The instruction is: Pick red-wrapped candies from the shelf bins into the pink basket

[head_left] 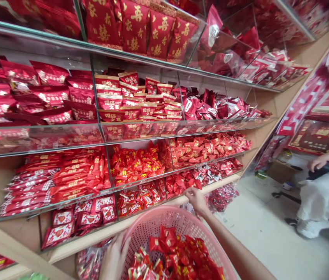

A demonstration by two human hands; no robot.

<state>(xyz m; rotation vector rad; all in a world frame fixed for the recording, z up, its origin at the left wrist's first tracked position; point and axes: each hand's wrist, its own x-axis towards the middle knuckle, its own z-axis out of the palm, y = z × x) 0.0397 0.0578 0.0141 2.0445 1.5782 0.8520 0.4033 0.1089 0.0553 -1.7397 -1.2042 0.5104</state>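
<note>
A pink perforated plastic basket (141,229) fills the bottom middle, holding many small red-wrapped candies (178,249), some with gold print. My left hand (116,251) grips the basket at its left side, its fingers over the rim. My right hand (195,197) is beyond the basket's far rim, at the front edge of the lowest shelf. Its fingers are curled together, close to a heap of red-wrapped candies (178,184). Whatever those fingers may hold is hidden.
Glass-divided shelves (164,134) carry rows of red packets. Red bags with gold characters (135,27) stand higher up. Clear bags of sweets (222,196) lie under the lowest shelf. On the right, a seated person (317,198) in white trousers is by the pale floor (257,237).
</note>
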